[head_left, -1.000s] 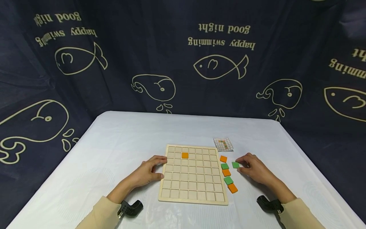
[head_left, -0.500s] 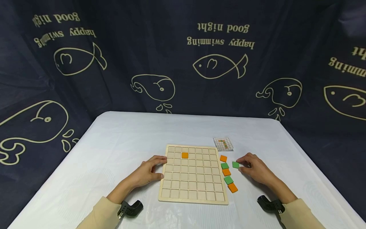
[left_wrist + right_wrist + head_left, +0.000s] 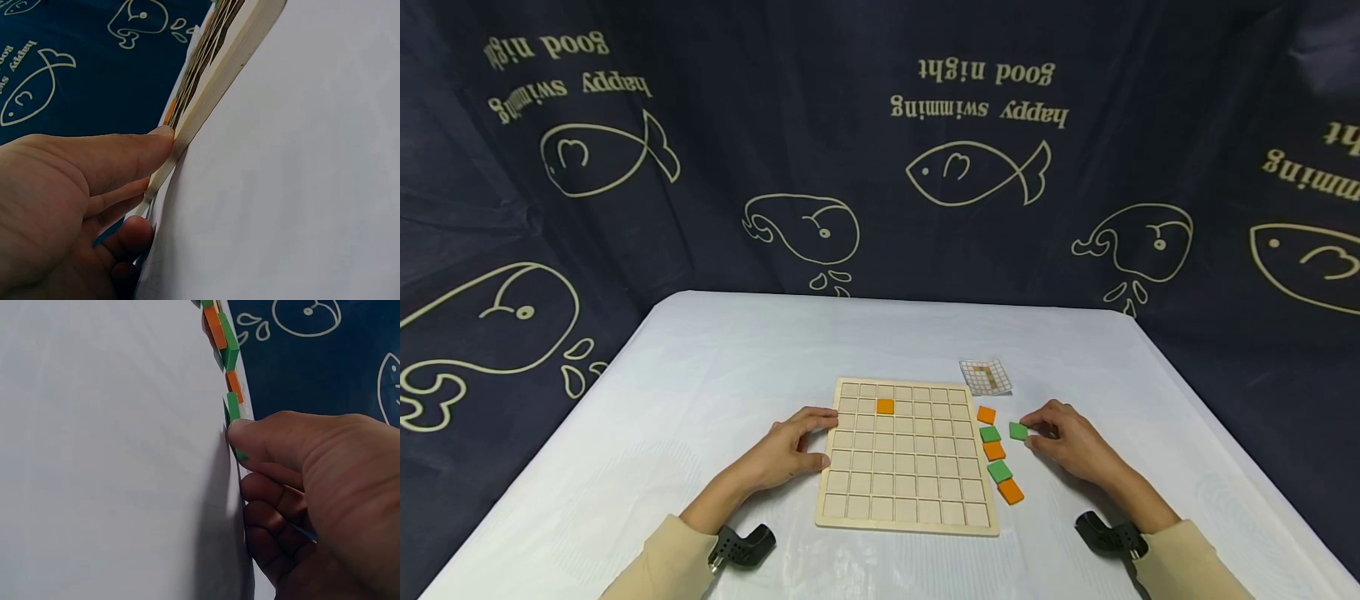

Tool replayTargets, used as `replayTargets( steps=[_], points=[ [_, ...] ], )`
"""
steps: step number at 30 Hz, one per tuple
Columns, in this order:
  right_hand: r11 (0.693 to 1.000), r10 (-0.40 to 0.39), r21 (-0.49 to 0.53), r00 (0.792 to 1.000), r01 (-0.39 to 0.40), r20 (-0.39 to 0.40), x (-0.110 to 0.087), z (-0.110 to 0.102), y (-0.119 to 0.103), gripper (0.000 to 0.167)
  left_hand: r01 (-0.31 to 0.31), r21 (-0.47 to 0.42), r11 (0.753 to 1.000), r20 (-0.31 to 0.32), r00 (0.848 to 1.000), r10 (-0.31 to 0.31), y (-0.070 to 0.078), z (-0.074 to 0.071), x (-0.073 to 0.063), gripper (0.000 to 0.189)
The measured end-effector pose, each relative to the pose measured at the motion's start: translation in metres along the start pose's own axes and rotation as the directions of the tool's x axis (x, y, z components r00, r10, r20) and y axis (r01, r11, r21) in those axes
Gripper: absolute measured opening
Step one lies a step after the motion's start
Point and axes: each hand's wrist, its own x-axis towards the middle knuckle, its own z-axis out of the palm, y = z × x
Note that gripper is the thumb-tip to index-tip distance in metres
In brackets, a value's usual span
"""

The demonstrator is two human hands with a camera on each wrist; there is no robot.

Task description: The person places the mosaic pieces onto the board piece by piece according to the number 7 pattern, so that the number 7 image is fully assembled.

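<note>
A pale wooden grid board (image 3: 895,467) lies flat on the table, with one orange tile (image 3: 885,407) in a cell of its upper part. My left hand (image 3: 786,450) rests at the board's left edge, index finger and thumb touching it. In the left wrist view the thumb (image 3: 134,156) lies against the wooden edge (image 3: 219,84). To the right of the board, my right hand (image 3: 1070,442) pinches a green tile (image 3: 1018,432) by its right side, between thumb and index finger. The right wrist view shows this green tile (image 3: 233,406) tilted, its near part covered by the thumb.
Beside the board's right edge runs a loose column of orange and green tiles (image 3: 994,451). Behind them lies a small printed grid card (image 3: 987,378) with a coloured pattern. White cloth covers the table (image 3: 760,350); a dark curtain (image 3: 880,167) hangs beyond its far edge.
Almost nothing differs. The green tile and the fingertips of my right hand have shifted very slightly to the right; my left hand stays at the board's edge.
</note>
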Motion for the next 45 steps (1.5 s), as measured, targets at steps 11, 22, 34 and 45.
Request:
replayTargets(
  steps=[11,22,34,45],
  points=[
    [1.000,0.018,0.007,1.000,-0.018,-0.013,0.003,-0.005,-0.009,0.023,0.004,0.007,1.000,-0.001,1.000,-0.004,0.000,0.001,0.000,0.054],
    [0.996,-0.084,0.010,0.994,0.085,-0.072,0.005,-0.009,-0.031,0.022,0.005,0.001,1.000,0.002,1.000,-0.005,0.000,0.001,-0.001,0.055],
    [0.987,-0.157,0.031,0.986,0.160,-0.061,0.017,-0.003,-0.058,0.023,-0.008,0.005,1.000,-0.001,1.000,0.008,0.000,0.000,0.000,0.055],
    [0.968,-0.245,0.052,0.969,0.247,-0.043,0.029,0.005,-0.076,0.021,0.005,-0.002,1.000,-0.001,1.000,-0.005,0.000,0.000,0.000,0.055]
  ],
)
